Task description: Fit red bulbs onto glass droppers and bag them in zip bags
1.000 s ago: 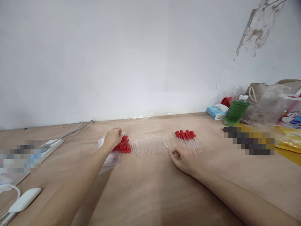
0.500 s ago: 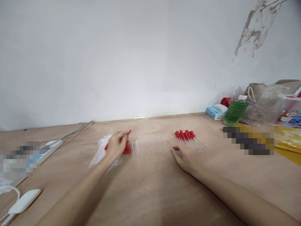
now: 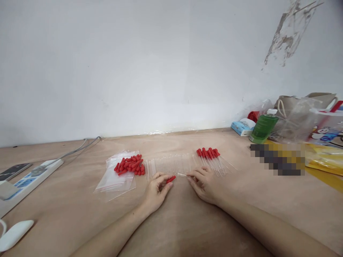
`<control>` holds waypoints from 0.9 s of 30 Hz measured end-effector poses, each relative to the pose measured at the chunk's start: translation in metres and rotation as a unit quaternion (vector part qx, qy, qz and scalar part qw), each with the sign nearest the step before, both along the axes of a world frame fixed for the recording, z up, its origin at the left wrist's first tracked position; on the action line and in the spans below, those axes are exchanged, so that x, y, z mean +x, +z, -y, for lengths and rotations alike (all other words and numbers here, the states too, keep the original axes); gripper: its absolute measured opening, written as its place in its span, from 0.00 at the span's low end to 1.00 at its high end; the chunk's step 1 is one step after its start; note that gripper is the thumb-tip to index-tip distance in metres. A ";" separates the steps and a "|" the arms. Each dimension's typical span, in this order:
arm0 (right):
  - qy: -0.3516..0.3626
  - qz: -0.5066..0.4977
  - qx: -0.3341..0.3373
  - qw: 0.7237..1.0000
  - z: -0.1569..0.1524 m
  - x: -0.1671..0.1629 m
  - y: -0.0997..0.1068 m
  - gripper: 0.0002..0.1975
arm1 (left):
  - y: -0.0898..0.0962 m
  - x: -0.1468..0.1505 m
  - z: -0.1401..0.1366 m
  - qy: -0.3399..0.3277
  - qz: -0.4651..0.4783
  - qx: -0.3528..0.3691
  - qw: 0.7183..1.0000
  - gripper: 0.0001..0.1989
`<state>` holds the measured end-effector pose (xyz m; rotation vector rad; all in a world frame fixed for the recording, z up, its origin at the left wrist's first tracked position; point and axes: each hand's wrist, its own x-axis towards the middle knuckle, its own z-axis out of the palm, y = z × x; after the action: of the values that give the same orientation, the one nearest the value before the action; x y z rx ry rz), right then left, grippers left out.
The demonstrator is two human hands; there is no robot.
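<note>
Between the thumb and fingers of my left hand [image 3: 157, 191] is a red rubber dropper bulb [image 3: 170, 179]. My right hand [image 3: 204, 184] pinches a thin clear dropper tube [image 3: 182, 175], whose free end points left at the bulb, a small gap apart. Behind both hands lies a row of clear tubes [image 3: 171, 163], side by side on the wooden table [image 3: 166, 228]. A heap of loose red bulbs [image 3: 130, 165] rests on clear zip bags [image 3: 114, 178] to the left. Right of the row, several droppers with red bulbs fitted [image 3: 208, 153] lie together, their tubes toward me.
A power strip [image 3: 34, 180], a phone [image 3: 14, 171] and a white device [image 3: 17, 233] are at the left. At the right stand a tissue pack [image 3: 242, 126], a green bottle [image 3: 264, 126] and plastic bags [image 3: 294, 121], with yellow packaging [image 3: 324, 157] in front. A white wall [image 3: 134, 71] closes the back.
My left hand has come away from the heap of bulbs, moving right and nearer to me with one bulb. My right hand has drawn a tube nearer to me and turned it sideways.
</note>
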<state>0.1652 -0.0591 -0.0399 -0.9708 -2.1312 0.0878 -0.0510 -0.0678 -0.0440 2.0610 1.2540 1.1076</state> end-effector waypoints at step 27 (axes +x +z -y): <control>0.094 0.057 0.020 0.994 -0.008 -0.002 -0.007 0.11 | 0.007 -0.001 0.007 -0.056 -0.045 0.070 0.995 0.09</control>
<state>0.1633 -0.0514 -0.0473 -0.7655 -2.3178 0.0843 -0.0522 -0.0745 -0.0371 2.2795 1.1141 1.0882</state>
